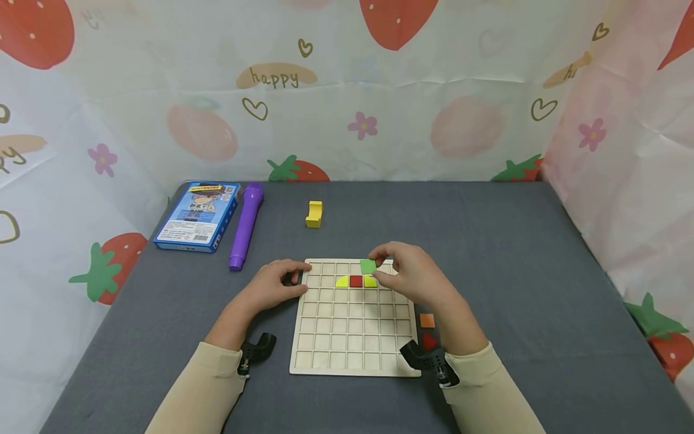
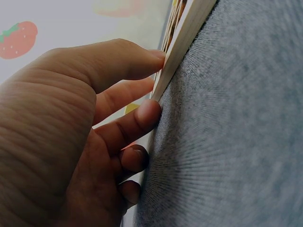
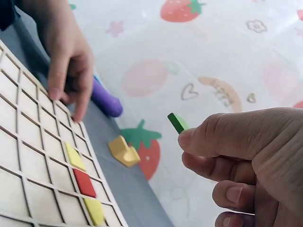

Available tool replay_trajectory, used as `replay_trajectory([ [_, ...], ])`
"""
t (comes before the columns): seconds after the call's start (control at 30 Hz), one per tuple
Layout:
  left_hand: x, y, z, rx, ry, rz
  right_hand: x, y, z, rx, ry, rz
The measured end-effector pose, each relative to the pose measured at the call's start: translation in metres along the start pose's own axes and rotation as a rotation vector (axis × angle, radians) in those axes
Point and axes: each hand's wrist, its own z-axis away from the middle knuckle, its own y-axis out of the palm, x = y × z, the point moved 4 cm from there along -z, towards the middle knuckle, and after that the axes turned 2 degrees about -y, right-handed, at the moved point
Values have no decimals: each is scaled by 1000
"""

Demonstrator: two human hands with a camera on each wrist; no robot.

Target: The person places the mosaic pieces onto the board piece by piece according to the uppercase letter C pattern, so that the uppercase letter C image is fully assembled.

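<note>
My right hand [image 1: 409,271] pinches a thin green square tile [image 1: 368,266] between thumb and fingers, over the far side of a pale wooden grid board [image 1: 325,343]. In the right wrist view the green tile [image 3: 177,123] is seen nearly edge-on at the fingertips. A red square piece [image 1: 355,281] sits in the grid between two yellow rounded-corner pieces, the left one [image 1: 342,281] in full view and the right one [image 1: 370,281] near my thumb. At the board's far left corner, my left hand [image 1: 273,283] rests thumb and fingertips [image 2: 156,56] against the rim.
Right of the board, partly beside my right wrist, lie an orange square piece [image 1: 427,320] and a red piece [image 1: 429,342]. A blue box [image 1: 197,217] and a purple tube [image 1: 246,229] lie at the back left. A yellow notched block [image 1: 314,214] stands behind the board.
</note>
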Motion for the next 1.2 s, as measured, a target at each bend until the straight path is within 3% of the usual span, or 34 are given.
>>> replay_trajectory([
  [0.5, 1, 0, 0, -8, 30, 22, 13, 47, -12, 39, -44, 140],
  [0.93, -2, -1, 0, -1, 24, 9, 1, 79, -21, 59, 50, 203],
  [1.2, -1, -1, 0, -2, 19, 9, -3, 86, -20, 87, 71, 240],
])
